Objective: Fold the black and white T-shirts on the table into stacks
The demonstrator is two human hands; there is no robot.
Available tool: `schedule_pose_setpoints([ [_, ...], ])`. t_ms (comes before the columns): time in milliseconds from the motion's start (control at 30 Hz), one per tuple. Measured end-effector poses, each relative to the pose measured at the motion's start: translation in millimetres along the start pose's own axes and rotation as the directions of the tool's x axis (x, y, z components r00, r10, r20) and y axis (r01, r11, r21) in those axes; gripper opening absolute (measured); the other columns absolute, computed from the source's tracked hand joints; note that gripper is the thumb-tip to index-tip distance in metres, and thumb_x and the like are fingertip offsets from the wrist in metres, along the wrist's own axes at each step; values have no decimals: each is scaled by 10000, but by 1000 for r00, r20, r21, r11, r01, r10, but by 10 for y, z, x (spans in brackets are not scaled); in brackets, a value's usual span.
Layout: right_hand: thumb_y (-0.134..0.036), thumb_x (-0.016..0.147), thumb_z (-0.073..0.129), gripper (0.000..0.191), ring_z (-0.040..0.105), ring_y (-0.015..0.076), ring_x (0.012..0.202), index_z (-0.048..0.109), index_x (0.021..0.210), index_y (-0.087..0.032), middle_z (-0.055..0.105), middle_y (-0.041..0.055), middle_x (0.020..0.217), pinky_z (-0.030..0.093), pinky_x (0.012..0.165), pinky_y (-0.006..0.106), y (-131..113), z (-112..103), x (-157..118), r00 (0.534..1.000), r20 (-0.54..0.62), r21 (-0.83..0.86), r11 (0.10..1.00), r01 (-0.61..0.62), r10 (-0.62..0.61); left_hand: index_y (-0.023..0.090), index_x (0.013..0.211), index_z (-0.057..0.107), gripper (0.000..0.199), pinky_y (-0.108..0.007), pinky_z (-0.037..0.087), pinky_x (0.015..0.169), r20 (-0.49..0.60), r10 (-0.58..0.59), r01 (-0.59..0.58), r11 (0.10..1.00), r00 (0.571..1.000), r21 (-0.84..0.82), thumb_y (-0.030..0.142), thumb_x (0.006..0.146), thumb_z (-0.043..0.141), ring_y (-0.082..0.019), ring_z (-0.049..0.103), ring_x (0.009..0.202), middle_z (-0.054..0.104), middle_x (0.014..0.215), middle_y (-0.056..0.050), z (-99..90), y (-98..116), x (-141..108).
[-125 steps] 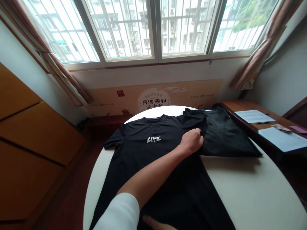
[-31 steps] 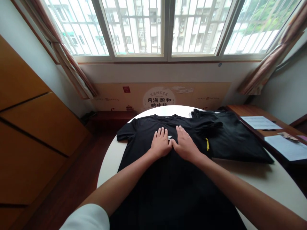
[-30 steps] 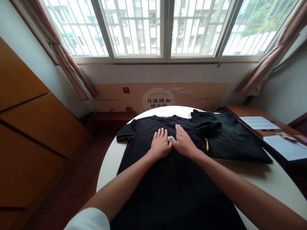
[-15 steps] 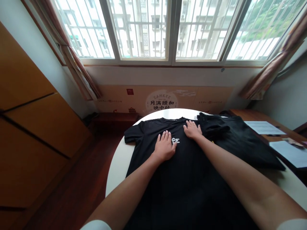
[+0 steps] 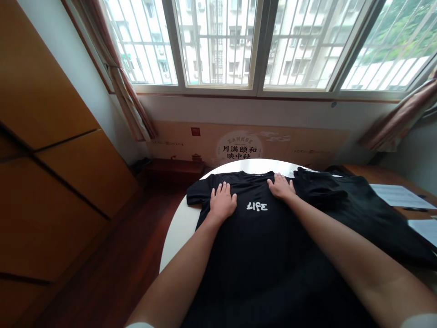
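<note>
Both hands (image 5: pixel 222 203) (image 5: pixel 280 187) flat on black T-shirt (image 5: pixel 252 246)

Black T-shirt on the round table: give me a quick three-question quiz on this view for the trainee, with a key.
1. True or false: the left hand lies flat on the black T-shirt without gripping it.
2. Multiple choice: the shirt's collar points toward A the person, B the window, C the orange cupboard.
3. Short answer: which is nearer the second black garment, the left hand or the right hand?

Key: 1 True. 2 B. 3 The right hand.
</note>
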State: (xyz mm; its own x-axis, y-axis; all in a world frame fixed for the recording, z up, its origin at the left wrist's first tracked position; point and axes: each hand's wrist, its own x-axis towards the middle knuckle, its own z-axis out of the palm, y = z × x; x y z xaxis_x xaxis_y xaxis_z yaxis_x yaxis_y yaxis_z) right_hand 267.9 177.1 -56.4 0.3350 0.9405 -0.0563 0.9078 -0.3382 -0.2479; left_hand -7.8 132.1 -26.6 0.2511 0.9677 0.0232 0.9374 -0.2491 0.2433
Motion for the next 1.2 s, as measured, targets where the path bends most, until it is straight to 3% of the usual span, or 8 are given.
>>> schedule_pose_setpoints([
  [233,-401,1074,210,738,136,347,1649,200,1695,-2,165,226,1773,91,1297,649,-168,-123,-88,999,-49,-18,1000,9,-10,184,1671,382,728,-570,149,1318,-28,-142,142,990,990,12,530,1030,402,-381,189,1642,248,1762,-171,-53,-105,-23],
  [400,-444,1094,242,722,63,221,1664,149,1729,-114,112,96,1804,51,1332,476,-840,32,-316,940,-24,-18,940,340,-341,294,1649,433,730,-727,118,1262,-14,-171,170,985,985,-27,594,985,480,-494,136,1626,257,1763,-160,-47,-102,-18],
  [567,-461,1108,283,639,146,206,1653,268,1714,-259,211,24,1788,95,1324,516,-1268,237,-341,849,108,14,855,518,-517,104,1712,199,941,-625,102,1308,-51,-206,203,977,977,-68,605,967,480,-421,133,1646,172,1763,-243,-37,-205,23],
  [633,-467,1113,264,635,141,227,1655,283,1709,-247,195,39,1791,67,1318,567,-1270,255,-282,863,119,6,869,494,-491,23,1692,204,892,-561,113,1325,-67,-250,244,966,966,-86,558,1004,397,-380,164,1648,171,1756,-261,-44,-262,39],
  [800,-500,1114,226,662,123,241,1659,235,1721,-233,144,60,1800,60,1312,607,-1155,216,-125,906,116,-19,911,413,-408,18,1656,321,731,-507,150,1333,-72,-277,272,960,958,-69,420,1047,293,-316,222,1641,258,1745,-223,-87,-434,79],
  [933,-504,1115,225,663,120,229,1659,232,1722,-239,148,49,1800,51,1318,590,-1065,188,-94,917,119,-32,922,386,-380,40,1637,378,643,-495,199,1324,-76,-255,247,964,964,-103,302,1053,318,-305,282,1622,309,1732,-205,-132,-644,132],
  [1067,-455,1117,226,656,148,249,1654,241,1718,-192,167,80,1793,73,1314,608,-926,67,-101,936,99,-47,938,344,-338,136,1573,519,619,-381,289,1295,-107,-116,93,976,987,-198,76,968,400,-239,448,1537,503,1642,-126,-181,-892,198],
  [1200,-369,1110,246,657,131,293,1656,260,1697,-74,196,160,1776,40,1306,639,-936,-123,-292,939,42,-78,936,343,-341,198,1458,625,492,-326,411,1201,-162,-128,91,971,978,-220,123,1001,461,-229,587,1394,649,1494,-100,-219,-1006,233],
])
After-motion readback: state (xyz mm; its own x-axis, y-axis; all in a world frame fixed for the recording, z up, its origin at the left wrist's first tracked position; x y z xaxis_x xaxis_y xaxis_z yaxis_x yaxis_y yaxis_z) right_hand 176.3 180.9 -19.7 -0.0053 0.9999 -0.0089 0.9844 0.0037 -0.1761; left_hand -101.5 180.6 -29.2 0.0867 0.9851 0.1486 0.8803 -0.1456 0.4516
